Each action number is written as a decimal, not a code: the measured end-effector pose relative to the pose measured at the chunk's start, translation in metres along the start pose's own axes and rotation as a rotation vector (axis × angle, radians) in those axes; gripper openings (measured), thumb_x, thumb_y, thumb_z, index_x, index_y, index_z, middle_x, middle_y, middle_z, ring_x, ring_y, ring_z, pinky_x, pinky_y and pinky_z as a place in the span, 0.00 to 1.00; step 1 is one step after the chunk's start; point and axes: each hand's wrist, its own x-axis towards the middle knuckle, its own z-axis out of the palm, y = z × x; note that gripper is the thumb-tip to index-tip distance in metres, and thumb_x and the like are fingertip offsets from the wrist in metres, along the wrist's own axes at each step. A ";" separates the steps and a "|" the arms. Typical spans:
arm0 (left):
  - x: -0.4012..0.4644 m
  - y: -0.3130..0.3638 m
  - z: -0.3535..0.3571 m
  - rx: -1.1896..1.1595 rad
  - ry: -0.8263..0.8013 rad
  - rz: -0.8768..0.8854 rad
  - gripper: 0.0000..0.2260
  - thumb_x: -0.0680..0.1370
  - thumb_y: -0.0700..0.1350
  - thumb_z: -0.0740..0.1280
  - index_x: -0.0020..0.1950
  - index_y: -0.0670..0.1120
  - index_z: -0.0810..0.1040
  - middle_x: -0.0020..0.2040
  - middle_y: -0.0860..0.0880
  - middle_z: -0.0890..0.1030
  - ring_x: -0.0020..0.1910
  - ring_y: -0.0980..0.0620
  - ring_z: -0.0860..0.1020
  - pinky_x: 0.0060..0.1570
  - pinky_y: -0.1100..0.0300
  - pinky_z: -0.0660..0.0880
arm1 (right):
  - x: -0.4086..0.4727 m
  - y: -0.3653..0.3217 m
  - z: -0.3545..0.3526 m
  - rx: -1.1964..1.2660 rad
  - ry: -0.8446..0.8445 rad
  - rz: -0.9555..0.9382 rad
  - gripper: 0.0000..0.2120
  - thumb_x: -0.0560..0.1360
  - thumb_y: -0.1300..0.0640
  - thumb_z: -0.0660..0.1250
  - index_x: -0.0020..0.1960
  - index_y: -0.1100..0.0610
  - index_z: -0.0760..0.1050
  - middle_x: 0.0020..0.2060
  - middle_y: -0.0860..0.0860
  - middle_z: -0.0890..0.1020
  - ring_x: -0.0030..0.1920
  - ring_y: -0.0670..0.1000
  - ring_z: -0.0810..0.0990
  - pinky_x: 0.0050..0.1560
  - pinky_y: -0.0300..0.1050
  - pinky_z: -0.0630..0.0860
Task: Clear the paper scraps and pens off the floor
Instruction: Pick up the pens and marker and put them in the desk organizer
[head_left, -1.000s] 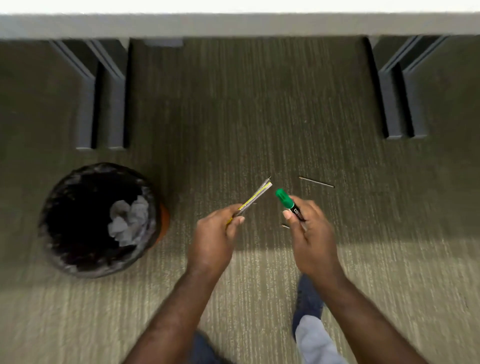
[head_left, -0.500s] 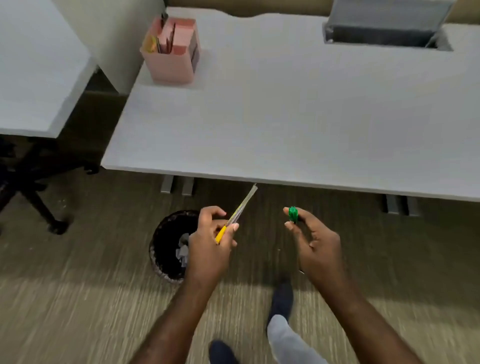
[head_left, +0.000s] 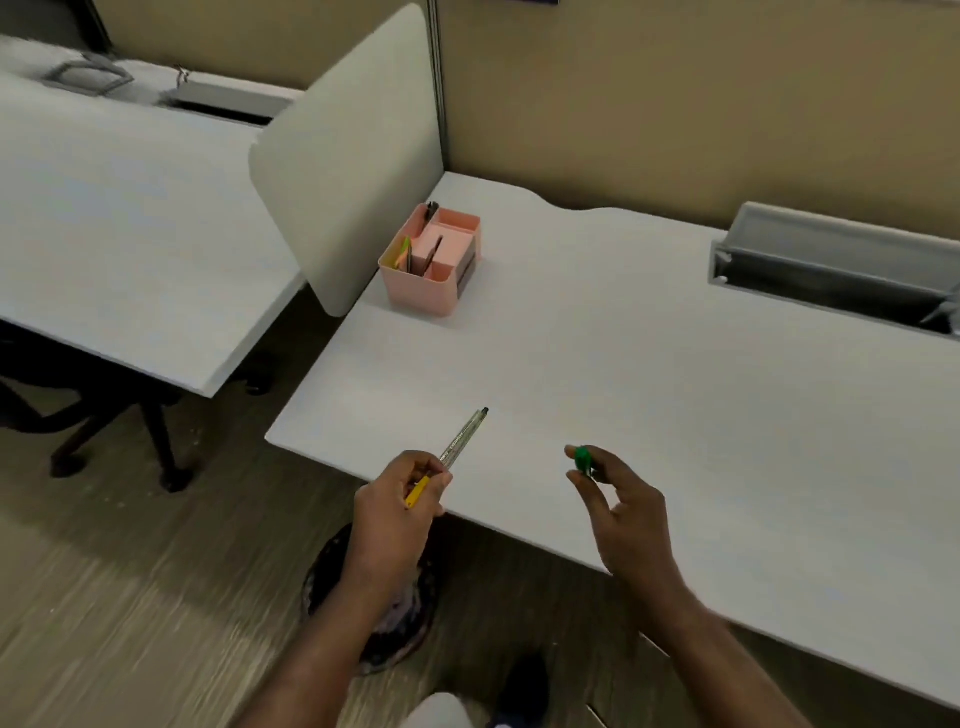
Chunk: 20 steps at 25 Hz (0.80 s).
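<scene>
Bare forearms, grey trouser leg (head_left: 441, 711), dark shoe (head_left: 524, 686)

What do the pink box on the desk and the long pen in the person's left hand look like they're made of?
The pink organizer looks like moulded plastic with a matte finish: thin even walls, rounded corners, one flat colour. The pen in the left hand seems to be clear glossy plastic, since its barrel looks see-through with print on it, and it has a dark tip. Neither can be confirmed by look alone.

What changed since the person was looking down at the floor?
The view rose from the carpet to the desk. Both hands lifted over its front edge. Unchanged: left hand holds the pens, right hand holds the green marker; nothing was let go.
</scene>
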 end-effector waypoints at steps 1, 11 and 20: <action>0.011 0.007 0.001 -0.008 0.023 0.005 0.04 0.75 0.43 0.71 0.43 0.53 0.79 0.34 0.49 0.81 0.31 0.54 0.79 0.30 0.68 0.75 | 0.016 -0.004 0.002 0.010 -0.009 -0.016 0.13 0.73 0.58 0.71 0.58 0.53 0.80 0.53 0.44 0.84 0.53 0.40 0.80 0.51 0.25 0.70; 0.138 0.034 -0.004 0.113 0.104 0.065 0.04 0.77 0.47 0.68 0.50 0.53 0.75 0.39 0.50 0.81 0.34 0.51 0.80 0.30 0.71 0.75 | 0.131 -0.003 0.054 0.052 -0.082 -0.072 0.11 0.72 0.62 0.73 0.53 0.54 0.81 0.50 0.43 0.84 0.51 0.39 0.82 0.54 0.34 0.75; 0.343 0.053 -0.035 0.285 0.190 0.245 0.08 0.77 0.41 0.69 0.55 0.44 0.77 0.46 0.51 0.81 0.39 0.54 0.80 0.37 0.69 0.75 | 0.245 0.030 0.112 -0.256 -0.126 -0.173 0.22 0.68 0.69 0.74 0.54 0.47 0.80 0.56 0.43 0.82 0.61 0.40 0.76 0.63 0.33 0.69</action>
